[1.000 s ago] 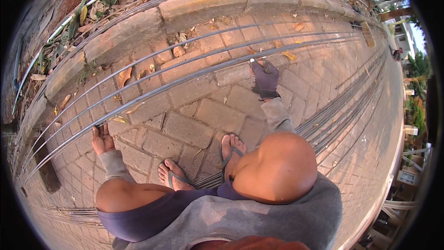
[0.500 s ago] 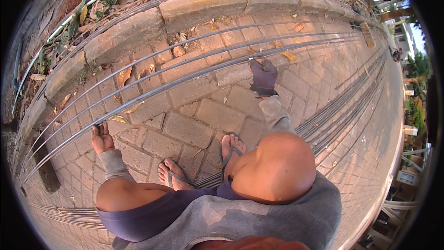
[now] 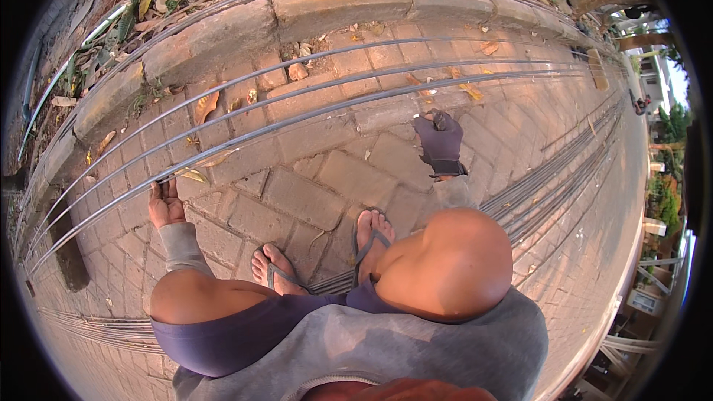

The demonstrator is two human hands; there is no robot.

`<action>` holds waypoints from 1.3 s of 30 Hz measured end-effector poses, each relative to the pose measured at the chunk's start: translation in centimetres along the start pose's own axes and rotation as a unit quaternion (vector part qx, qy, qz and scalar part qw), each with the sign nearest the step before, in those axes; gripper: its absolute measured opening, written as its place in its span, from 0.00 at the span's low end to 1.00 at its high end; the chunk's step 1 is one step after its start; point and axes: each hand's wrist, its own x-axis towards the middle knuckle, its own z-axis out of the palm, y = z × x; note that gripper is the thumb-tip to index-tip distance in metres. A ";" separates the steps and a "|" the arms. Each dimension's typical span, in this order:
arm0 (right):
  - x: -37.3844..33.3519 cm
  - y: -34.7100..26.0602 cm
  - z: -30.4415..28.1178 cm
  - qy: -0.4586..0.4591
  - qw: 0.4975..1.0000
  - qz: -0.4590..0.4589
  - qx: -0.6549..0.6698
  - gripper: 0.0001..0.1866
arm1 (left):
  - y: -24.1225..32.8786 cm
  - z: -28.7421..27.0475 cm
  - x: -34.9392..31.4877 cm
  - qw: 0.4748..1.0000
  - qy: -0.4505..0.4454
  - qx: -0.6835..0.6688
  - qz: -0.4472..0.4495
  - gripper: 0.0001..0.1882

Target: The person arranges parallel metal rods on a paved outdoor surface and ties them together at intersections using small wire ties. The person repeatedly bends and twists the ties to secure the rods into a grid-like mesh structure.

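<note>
Three long grey metal rods run side by side across the paving, spaced apart: a far rod, a middle rod and a near rod. At its left part, the near rod passes over the bare fingers of my left hand; the palm is turned up and the fingertips are closed at the rod. My right hand, in a dark purple glove, is pinched closed just on my side of the near rod, apart from it. A small white tip shows at its fingers; the rest of what it holds is hidden.
A stone kerb runs behind the rods, with leaves and more rods beyond it. Wooden blocks lie under the rods at left and far right. Bundles of thin rods lie to my right. My sandalled feet are close by.
My right hand has drawn back from the near rod toward me. My left hand stays at the rod. The whole view has shifted slightly.
</note>
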 end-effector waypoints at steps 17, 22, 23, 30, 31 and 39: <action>-4.7 -4.1 13.5 -0.087 0.985 -0.108 0.106 0.05 | -0.8 0.0 -2.4 0.999 -0.021 -0.022 0.022 0.19; -4.5 -4.1 14.7 -0.069 0.983 -0.155 0.070 0.05 | -0.6 0.3 -3.1 1.000 -0.004 -0.018 0.018 0.17; -4.3 -4.2 14.9 -0.068 0.984 -0.160 0.040 0.05 | -0.6 0.3 -3.2 1.000 0.003 -0.014 0.019 0.17; -4.6 -5.8 12.8 -0.126 0.925 -0.290 -0.211 0.04 | -0.8 -0.6 -3.6 0.999 -0.015 -0.026 0.015 0.15; -4.5 -5.8 11.7 -0.167 0.915 -0.264 -0.255 0.05 | -0.8 -0.6 -3.6 0.999 -0.019 -0.026 0.017 0.15; 2.1 -0.8 1.1 -0.003 1.000 -0.009 -0.027 0.08 | -0.5 -0.5 -2.9 0.999 -0.028 -0.024 0.017 0.14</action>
